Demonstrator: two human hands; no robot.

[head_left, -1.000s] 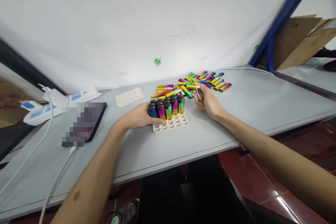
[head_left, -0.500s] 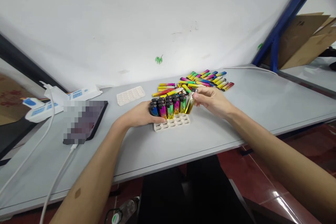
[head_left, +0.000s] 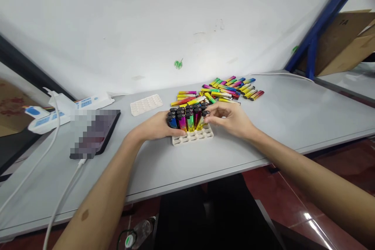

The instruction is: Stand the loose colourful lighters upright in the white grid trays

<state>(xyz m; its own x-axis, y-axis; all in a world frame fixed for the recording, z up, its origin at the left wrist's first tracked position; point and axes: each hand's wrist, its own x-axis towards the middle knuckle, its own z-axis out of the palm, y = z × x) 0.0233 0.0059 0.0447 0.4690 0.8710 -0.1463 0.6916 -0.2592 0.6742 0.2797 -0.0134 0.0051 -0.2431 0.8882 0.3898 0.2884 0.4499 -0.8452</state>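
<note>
Smooth grey tabletop (head_left: 293, 105), glossy lighters (head_left: 190, 120)

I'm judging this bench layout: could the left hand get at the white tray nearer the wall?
Probably yes: the white tray lies just beyond the left hand, with nothing standing between them. That hand is curled around upright lighters, though, so it would likely have to let go first.

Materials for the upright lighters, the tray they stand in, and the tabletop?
Lighters: bodies likely metallic-coated plastic, given glossy colour gradients; metal possible. Black tops: probably moulded plastic.
Tray: matte off-white, regular pockets; likely moulded plastic.
Tabletop: smooth grey, faint sheen; perhaps laminate, painted metal possible.
</note>
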